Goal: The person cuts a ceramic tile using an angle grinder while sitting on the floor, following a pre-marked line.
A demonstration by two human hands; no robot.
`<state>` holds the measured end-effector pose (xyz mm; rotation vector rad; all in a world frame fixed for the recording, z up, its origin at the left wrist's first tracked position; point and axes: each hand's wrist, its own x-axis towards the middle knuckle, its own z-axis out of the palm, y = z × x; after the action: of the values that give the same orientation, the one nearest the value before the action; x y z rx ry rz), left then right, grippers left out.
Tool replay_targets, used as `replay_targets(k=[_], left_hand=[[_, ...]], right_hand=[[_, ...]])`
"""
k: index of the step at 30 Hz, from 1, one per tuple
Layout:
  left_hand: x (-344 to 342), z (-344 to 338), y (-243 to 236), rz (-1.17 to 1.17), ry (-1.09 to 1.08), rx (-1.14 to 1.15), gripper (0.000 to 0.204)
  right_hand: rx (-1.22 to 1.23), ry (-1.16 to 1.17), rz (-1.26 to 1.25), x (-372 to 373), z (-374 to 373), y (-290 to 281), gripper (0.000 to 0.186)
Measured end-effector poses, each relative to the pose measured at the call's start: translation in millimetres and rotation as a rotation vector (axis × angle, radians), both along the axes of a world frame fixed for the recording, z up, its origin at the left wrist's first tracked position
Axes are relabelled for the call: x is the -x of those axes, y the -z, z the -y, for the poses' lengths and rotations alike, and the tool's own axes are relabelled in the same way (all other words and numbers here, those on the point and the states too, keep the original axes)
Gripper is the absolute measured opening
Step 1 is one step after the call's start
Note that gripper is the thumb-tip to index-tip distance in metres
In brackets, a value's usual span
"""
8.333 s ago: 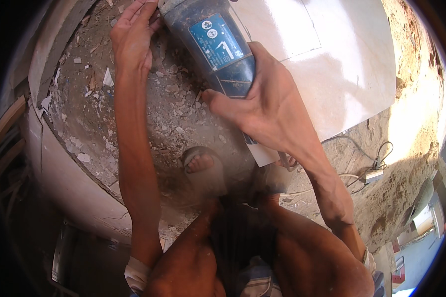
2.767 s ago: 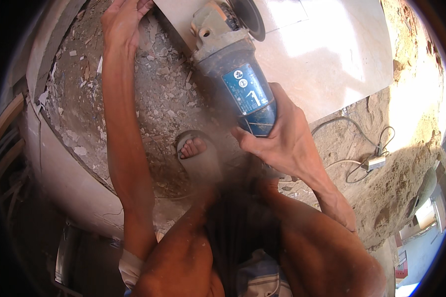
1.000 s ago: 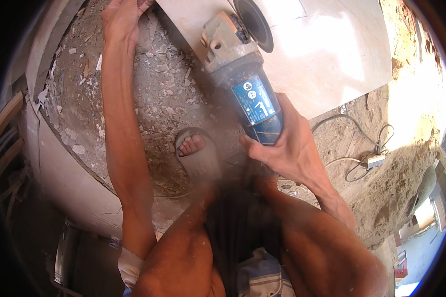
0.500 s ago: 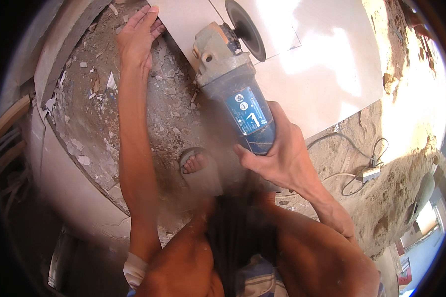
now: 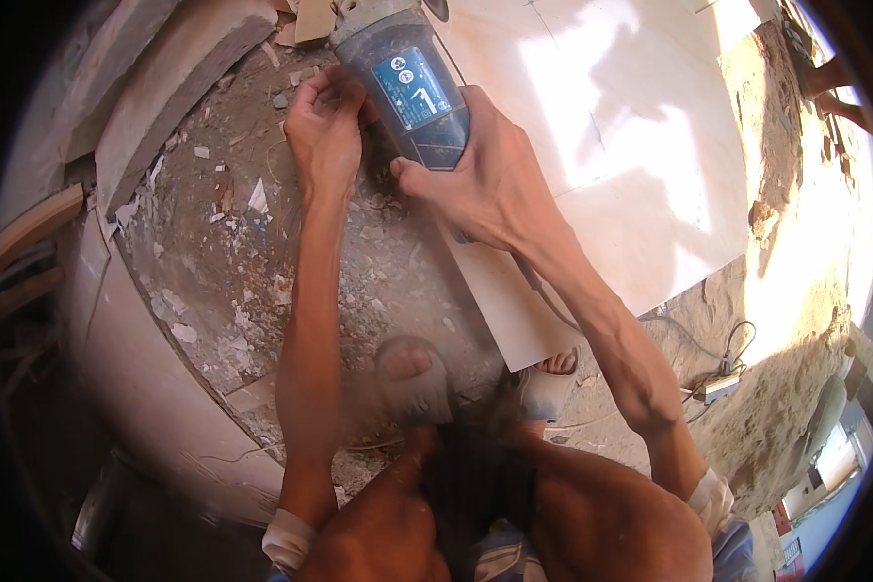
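My right hand [image 5: 495, 184] is closed round the body of a dusty blue angle grinder [image 5: 412, 92]; only part of its disc shows at the upper edge. My left hand [image 5: 325, 126] has curled fingers beside the grinder, at the edge of the pale marbled tile [image 5: 630, 233]; what they grip is partly hidden. The tile lies under the grinder and right forearm, bearing thin lines, with its lower corner near my sandalled feet [image 5: 407, 378]. A dark cord runs back from the grinder past my right forearm. Dust blurs the lower middle.
Broken chips litter the dirt floor [image 5: 228, 252]. Stone slabs [image 5: 165, 68] and wooden pieces [image 5: 39, 223] are at the left. A cable with a socket block [image 5: 718, 386] lies right. What looks like another person's bare limbs [image 5: 829, 92] appear at the far upper right.
The grinder and my right hand have moved up and left, taking most of the disc out of view. My left hand has shifted down and right. More of the tile's lower corner shows.
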<state>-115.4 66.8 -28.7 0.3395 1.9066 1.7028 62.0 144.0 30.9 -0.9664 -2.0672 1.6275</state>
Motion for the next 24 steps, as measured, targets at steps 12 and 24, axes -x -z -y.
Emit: replay_targets(k=[12,24], left_hand=[[15.2,6.0,-12.9,0.261,-0.016,-0.123,0.053],[6.1,-5.5,-31.3,0.103,0.108,0.042,0.062]], right_hand=[[-0.081,0.033,-0.022,31.3,-8.4,23.5,0.06],[-0.09,0.03,0.012,34.8,-12.7,24.8,0.057]])
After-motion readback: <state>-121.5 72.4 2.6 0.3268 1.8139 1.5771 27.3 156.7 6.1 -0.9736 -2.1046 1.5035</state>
